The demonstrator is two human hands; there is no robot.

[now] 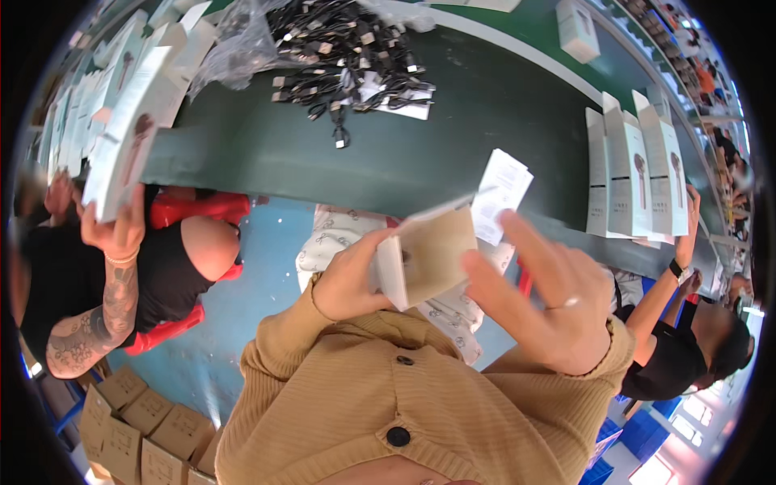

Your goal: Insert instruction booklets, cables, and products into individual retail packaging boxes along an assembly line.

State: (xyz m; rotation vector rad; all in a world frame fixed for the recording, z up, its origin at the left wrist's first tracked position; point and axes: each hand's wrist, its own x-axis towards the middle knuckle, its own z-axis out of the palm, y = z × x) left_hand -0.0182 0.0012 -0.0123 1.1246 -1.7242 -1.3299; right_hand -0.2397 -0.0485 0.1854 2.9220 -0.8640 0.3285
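My left hand (352, 276) grips a white carton (394, 271) from its left side. The carton's end is uncovered and shows a plain, pale inside; I see nothing in it. Just right of the carton's mouth is my right hand (558, 295), slightly blurred. Its thumb and forefinger are spread apart, with nothing visible between them, and a ring shows on one finger. Beyond these fingers, white printed leaflets (503, 187) lie at the near edge of the dark green table (517, 97), partly covered by the hand.
Black cables (343, 52) are heaped on the table beside a clear plastic bag (234, 52). Upright white cartons (630, 174) stand at the right. On the left, a co-worker's hand (113, 230) holds another carton (125, 153). Brown boxes (149, 420) are stacked at lower left.
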